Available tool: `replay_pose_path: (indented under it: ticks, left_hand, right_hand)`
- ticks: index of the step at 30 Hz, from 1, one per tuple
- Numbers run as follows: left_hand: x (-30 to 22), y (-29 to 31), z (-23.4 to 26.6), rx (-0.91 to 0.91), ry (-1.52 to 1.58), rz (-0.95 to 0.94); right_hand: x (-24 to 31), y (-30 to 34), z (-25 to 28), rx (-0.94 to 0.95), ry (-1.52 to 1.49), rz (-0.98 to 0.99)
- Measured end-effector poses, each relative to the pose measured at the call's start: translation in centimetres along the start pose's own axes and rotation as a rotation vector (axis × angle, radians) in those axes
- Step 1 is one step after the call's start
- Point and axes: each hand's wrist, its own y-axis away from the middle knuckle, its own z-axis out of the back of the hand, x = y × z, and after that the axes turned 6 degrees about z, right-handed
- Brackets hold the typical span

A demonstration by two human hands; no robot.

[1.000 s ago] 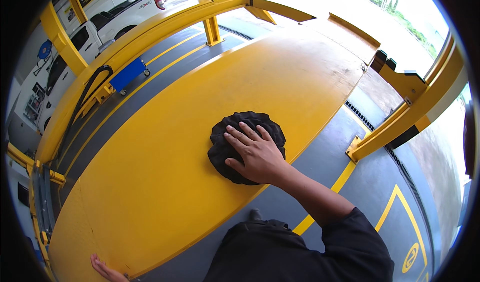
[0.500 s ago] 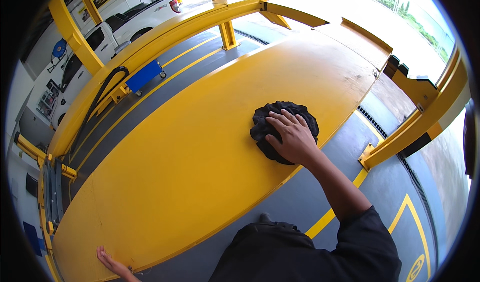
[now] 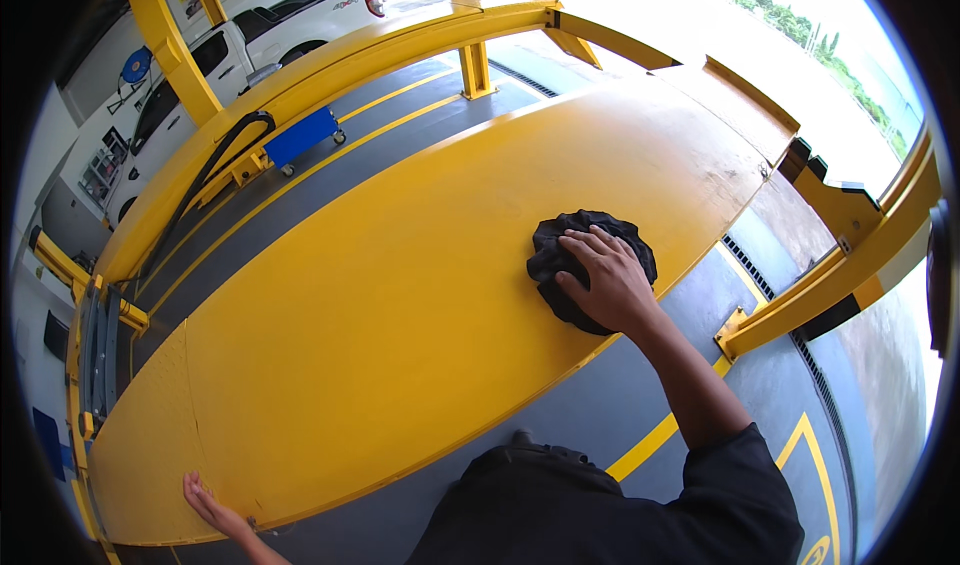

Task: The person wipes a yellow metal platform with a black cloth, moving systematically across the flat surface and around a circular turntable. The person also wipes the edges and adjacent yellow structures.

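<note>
A bunched black cloth (image 3: 556,280) lies on the broad yellow metal runway of a vehicle lift (image 3: 350,335), close to its near right edge. My right hand (image 3: 605,280) presses down on the cloth from above, palm against it and fingers slightly spread, and part of the cloth is hidden beneath. At the lower left, my left hand (image 3: 212,508) is over the runway's near edge with its fingers stretched out and nothing in it. Whether it touches the metal I cannot tell.
A second yellow runway (image 3: 360,65) runs along the far side, with a black hose (image 3: 207,170) over it. Between the runways is a blue wheeled cart (image 3: 302,137). A yellow lift post (image 3: 830,300) stands at right. White pickup trucks (image 3: 320,20) are parked beyond.
The whole view has shifted a little. My right hand and the cloth under it have slid slightly along the runway. My left hand stays near the lower left edge, fingers stretched out.
</note>
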Motion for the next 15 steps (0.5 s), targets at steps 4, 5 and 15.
replay_pose_path:
  ticks: [4, 5, 15]
  left_hand:
    - [0.4, -0.3, -0.1, 0.010, 0.039, -0.019]
    - [0.9, -0.7, 0.1, 0.010, 0.068, -0.037]
    - [-2.2, 1.0, -1.1, 0.054, 0.034, -0.039]
  right_hand:
    - [-0.6, -1.9, -0.5, -0.033, 0.003, -0.008]
    - [-0.5, -2.8, -0.8, -0.042, 0.004, -0.007]
    - [4.8, -3.3, -2.6, 0.130, 0.022, 0.183]
